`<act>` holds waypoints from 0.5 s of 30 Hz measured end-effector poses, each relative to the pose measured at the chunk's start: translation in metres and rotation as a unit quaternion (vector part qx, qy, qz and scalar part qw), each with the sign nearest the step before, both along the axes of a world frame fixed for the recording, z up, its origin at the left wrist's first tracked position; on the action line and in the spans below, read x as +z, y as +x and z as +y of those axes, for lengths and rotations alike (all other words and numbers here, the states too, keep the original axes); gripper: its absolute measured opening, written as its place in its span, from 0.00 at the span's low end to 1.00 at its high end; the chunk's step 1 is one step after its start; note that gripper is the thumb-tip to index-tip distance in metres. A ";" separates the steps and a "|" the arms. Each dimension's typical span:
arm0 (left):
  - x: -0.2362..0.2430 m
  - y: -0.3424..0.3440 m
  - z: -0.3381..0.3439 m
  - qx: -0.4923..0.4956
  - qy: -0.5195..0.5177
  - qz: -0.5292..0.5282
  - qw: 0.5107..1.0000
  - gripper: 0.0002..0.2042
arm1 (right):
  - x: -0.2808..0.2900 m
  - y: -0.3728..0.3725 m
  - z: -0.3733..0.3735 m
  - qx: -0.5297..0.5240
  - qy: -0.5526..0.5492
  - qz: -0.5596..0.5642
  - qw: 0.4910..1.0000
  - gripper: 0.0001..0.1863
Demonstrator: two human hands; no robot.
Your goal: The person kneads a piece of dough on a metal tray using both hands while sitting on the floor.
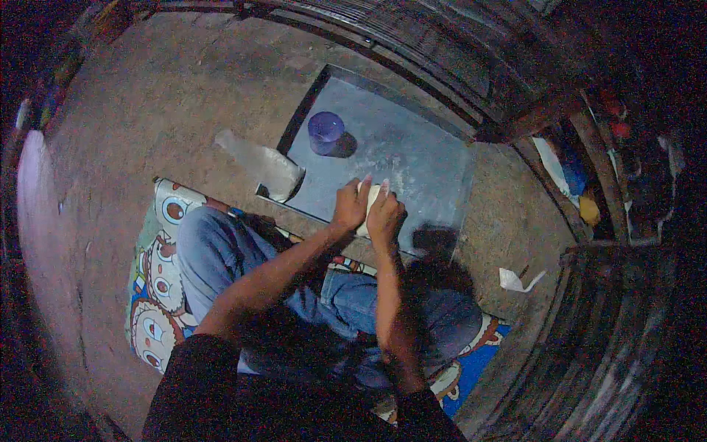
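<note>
A pale lump of dough (372, 197) is held between my two hands over the near part of a grey board (412, 151). My left hand (349, 208) is closed round its left side, thumb toward the middle. From the right, my right hand (387, 219) grips it, fingers pointing away from me. Part of the dough is hidden by my fingers. White powder (398, 169) is smeared on the board just beyond my hands. Farther left on the board stands a purple round container (325, 131), casting a shadow.
A whitish plastic bag (269, 166) lies across the board's left edge. Under my crossed legs is a cartoon-patterned mat (160, 276). A white scrap (512, 280) lies on the brown floor (184, 96) to the right. Slatted structures (611, 331) border the right side.
</note>
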State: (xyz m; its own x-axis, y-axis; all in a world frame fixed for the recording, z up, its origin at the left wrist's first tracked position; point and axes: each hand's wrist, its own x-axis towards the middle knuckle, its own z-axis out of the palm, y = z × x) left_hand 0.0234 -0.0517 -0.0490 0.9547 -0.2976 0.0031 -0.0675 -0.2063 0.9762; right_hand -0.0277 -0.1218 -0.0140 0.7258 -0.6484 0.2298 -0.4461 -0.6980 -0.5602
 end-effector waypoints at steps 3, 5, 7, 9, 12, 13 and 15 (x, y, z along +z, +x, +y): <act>0.019 0.028 0.003 -0.007 0.007 -0.083 0.996 0.21 | -0.010 -0.001 0.002 0.038 0.035 -0.017 0.999 0.21; -0.001 0.054 0.010 0.030 0.005 -0.139 0.990 0.20 | -0.027 0.002 0.010 0.063 0.108 -0.001 0.992 0.20; 0.020 0.054 0.006 0.008 -0.011 -0.051 0.999 0.20 | -0.054 -0.009 -0.005 0.136 0.148 -0.021 0.979 0.19; 0.032 0.050 0.005 0.060 -0.059 -0.046 0.995 0.20 | -0.068 -0.011 -0.009 0.153 0.346 -0.028 0.925 0.18; 0.019 0.060 0.013 0.059 -0.104 0.042 0.992 0.21 | -0.058 -0.008 -0.019 0.123 0.374 0.052 0.918 0.16; 0.025 0.058 0.014 0.000 -0.112 0.097 0.989 0.21 | -0.052 -0.013 -0.028 0.164 0.331 0.035 0.929 0.16; 0.041 0.056 0.019 -0.125 -0.129 0.204 0.962 0.26 | -0.031 -0.022 -0.050 0.241 0.234 0.003 0.942 0.14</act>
State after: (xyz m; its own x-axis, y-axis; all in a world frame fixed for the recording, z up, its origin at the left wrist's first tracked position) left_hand 0.0795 -0.0331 -0.0080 0.7902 -0.5585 -0.2522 0.3168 0.0200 0.9483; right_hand -0.0492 -0.1713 -0.0452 0.9624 -0.2717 -0.0038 -0.1437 -0.4970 -0.8557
